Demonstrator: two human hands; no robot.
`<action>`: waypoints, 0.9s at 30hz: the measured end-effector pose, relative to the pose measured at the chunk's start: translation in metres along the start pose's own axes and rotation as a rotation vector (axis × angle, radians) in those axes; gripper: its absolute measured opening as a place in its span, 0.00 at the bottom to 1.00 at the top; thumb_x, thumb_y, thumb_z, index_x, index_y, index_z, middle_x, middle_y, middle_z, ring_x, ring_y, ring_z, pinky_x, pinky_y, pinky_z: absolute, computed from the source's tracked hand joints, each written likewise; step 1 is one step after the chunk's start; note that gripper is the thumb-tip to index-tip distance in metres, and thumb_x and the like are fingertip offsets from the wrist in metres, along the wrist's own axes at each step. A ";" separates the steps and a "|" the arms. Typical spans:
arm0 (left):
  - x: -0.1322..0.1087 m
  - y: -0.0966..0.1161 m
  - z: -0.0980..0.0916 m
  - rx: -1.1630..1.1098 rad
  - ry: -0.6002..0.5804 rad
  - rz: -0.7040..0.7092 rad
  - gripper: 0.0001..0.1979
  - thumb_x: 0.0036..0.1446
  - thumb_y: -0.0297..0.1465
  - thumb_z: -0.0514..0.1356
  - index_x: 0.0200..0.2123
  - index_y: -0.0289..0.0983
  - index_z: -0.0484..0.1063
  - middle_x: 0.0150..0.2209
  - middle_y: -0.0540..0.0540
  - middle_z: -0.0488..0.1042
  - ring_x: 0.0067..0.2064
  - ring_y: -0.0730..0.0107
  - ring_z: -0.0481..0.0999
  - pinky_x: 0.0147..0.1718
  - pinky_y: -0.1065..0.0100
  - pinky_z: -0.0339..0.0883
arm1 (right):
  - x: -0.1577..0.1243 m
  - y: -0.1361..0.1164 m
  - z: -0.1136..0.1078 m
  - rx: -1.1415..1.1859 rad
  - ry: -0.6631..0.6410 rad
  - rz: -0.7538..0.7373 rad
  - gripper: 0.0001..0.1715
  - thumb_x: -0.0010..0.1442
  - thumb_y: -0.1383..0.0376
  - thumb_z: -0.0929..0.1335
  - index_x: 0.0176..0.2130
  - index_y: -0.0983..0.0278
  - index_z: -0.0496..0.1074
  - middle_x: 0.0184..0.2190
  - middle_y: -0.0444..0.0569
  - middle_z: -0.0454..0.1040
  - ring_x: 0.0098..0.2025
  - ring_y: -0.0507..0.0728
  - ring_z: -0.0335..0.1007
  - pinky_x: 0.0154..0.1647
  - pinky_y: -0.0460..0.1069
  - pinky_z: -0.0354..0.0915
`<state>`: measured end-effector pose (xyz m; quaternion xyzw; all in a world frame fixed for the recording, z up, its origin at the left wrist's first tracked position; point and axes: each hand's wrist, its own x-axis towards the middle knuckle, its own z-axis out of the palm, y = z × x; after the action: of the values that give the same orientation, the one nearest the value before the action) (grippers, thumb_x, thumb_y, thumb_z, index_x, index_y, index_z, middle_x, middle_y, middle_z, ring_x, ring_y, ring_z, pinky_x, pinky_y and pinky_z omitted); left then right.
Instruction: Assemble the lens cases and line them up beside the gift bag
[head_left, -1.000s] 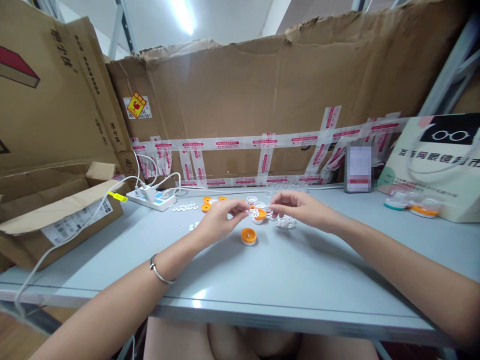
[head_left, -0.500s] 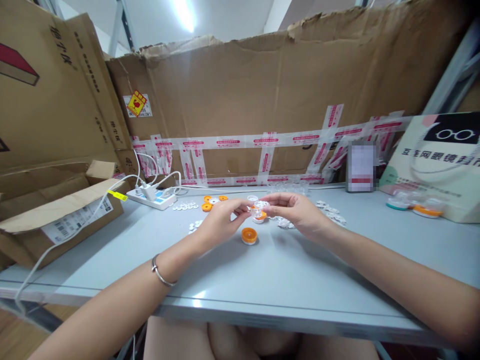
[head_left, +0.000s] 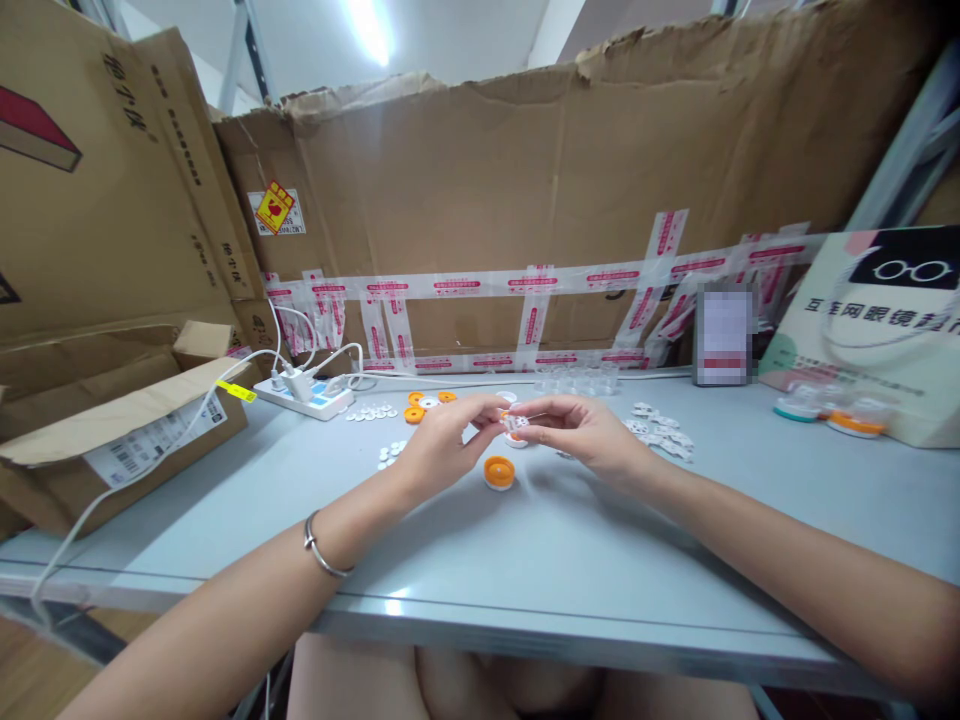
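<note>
A small white part (head_left: 516,424) is held just above the table (head_left: 570,570), near its middle and a little toward the far side, pinched from both sides; the left hand (head_left: 442,445) has thumb and forefinger closed on its left edge, and the right hand (head_left: 589,432) has its fingertips closed on the right edge, so both grips are clamped on the same piece; the part is too small to make out its detail; just in front of it, an orange cap (head_left: 499,471) sits on the table, apart from both hands; a thin bracelet (head_left: 320,545) circles the left wrist; to the right of the right hand lies a scatter of white pieces (head_left: 664,436), and to the left, behind the left hand, lie small white discs (head_left: 373,411) and more orange caps (head_left: 413,413); a white power strip (head_left: 304,397) with plugs and cables rests at the far left, beside an open cardboard box (head_left: 112,430); a taped cardboard wall (head_left: 525,180) closes the back of the table; at the far right stands a printed paper bag (head_left: 877,320), with a teal case (head_left: 793,406) and an orange case (head_left: 851,421) before it
</note>
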<state>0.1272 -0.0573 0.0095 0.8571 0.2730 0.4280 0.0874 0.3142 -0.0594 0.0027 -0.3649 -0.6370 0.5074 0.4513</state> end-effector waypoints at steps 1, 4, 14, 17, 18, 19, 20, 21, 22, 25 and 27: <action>0.000 0.000 0.000 0.007 0.000 0.000 0.10 0.55 0.26 0.55 0.42 0.36 0.68 0.35 0.46 0.76 0.35 0.73 0.75 0.37 0.70 0.69 | 0.000 0.000 0.000 -0.004 0.001 0.009 0.18 0.42 0.58 0.74 0.35 0.61 0.74 0.33 0.46 0.77 0.37 0.55 0.73 0.45 0.54 0.64; -0.001 0.000 0.000 0.037 0.007 0.011 0.10 0.56 0.27 0.55 0.42 0.36 0.69 0.36 0.45 0.77 0.35 0.73 0.75 0.36 0.70 0.69 | 0.001 0.001 -0.001 -0.004 0.003 0.025 0.18 0.41 0.58 0.74 0.34 0.61 0.74 0.34 0.47 0.77 0.37 0.55 0.73 0.45 0.54 0.64; -0.002 0.003 -0.001 0.120 -0.022 0.093 0.08 0.57 0.27 0.54 0.40 0.36 0.70 0.34 0.45 0.76 0.35 0.72 0.75 0.35 0.71 0.68 | 0.001 0.002 -0.004 0.063 -0.070 0.028 0.16 0.40 0.62 0.75 0.32 0.61 0.71 0.34 0.44 0.77 0.39 0.54 0.72 0.45 0.52 0.64; -0.001 0.003 -0.002 0.108 -0.009 0.099 0.07 0.57 0.27 0.54 0.37 0.36 0.71 0.33 0.46 0.76 0.34 0.73 0.75 0.35 0.71 0.67 | 0.001 0.003 -0.004 0.061 -0.069 0.000 0.13 0.41 0.62 0.74 0.30 0.62 0.72 0.32 0.44 0.77 0.38 0.53 0.72 0.45 0.52 0.64; -0.001 0.003 -0.002 0.105 -0.003 0.100 0.07 0.57 0.27 0.54 0.37 0.36 0.71 0.33 0.46 0.76 0.34 0.73 0.75 0.34 0.72 0.67 | 0.001 0.003 -0.004 0.060 -0.064 -0.008 0.12 0.42 0.62 0.74 0.30 0.62 0.72 0.32 0.44 0.77 0.38 0.54 0.72 0.45 0.52 0.64; -0.001 0.003 -0.002 0.104 0.006 0.101 0.06 0.57 0.27 0.54 0.36 0.36 0.71 0.33 0.47 0.76 0.34 0.73 0.75 0.34 0.72 0.67 | 0.001 0.003 -0.004 0.059 -0.056 -0.016 0.12 0.42 0.62 0.74 0.29 0.62 0.73 0.32 0.44 0.77 0.38 0.54 0.72 0.45 0.52 0.64; -0.001 0.003 -0.003 0.104 0.016 0.099 0.06 0.56 0.27 0.55 0.36 0.36 0.71 0.32 0.47 0.76 0.34 0.73 0.74 0.34 0.72 0.67 | 0.001 0.004 -0.004 0.056 -0.046 -0.022 0.12 0.42 0.62 0.74 0.29 0.62 0.73 0.32 0.44 0.77 0.38 0.54 0.72 0.44 0.52 0.64; -0.001 0.003 -0.003 0.103 0.025 0.097 0.05 0.56 0.27 0.55 0.35 0.36 0.71 0.32 0.47 0.76 0.33 0.74 0.74 0.34 0.72 0.67 | 0.001 0.004 -0.004 0.055 -0.034 -0.028 0.12 0.41 0.62 0.74 0.29 0.62 0.73 0.32 0.44 0.77 0.37 0.54 0.72 0.44 0.52 0.64; -0.001 0.003 -0.003 0.101 0.034 0.096 0.05 0.56 0.27 0.55 0.34 0.36 0.71 0.32 0.48 0.76 0.33 0.74 0.74 0.33 0.73 0.67 | 0.001 0.004 -0.003 0.053 -0.023 -0.032 0.12 0.41 0.62 0.74 0.29 0.62 0.73 0.31 0.44 0.77 0.37 0.54 0.72 0.43 0.52 0.64; -0.001 0.004 -0.003 0.091 0.036 0.096 0.05 0.56 0.27 0.55 0.32 0.36 0.71 0.30 0.49 0.76 0.32 0.74 0.74 0.33 0.73 0.66 | 0.001 0.002 -0.002 0.045 -0.001 -0.041 0.12 0.41 0.61 0.75 0.28 0.62 0.74 0.31 0.44 0.77 0.35 0.53 0.72 0.41 0.51 0.65; 0.000 0.004 -0.003 0.089 0.034 0.095 0.04 0.56 0.27 0.55 0.31 0.36 0.71 0.30 0.49 0.76 0.32 0.74 0.74 0.33 0.72 0.67 | 0.000 0.000 -0.001 0.039 0.017 -0.039 0.12 0.40 0.60 0.75 0.28 0.62 0.74 0.30 0.45 0.77 0.34 0.53 0.71 0.40 0.51 0.65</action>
<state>0.1265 -0.0609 0.0122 0.8646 0.2523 0.4339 0.0242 0.3155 -0.0590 0.0025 -0.3478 -0.6301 0.5077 0.4735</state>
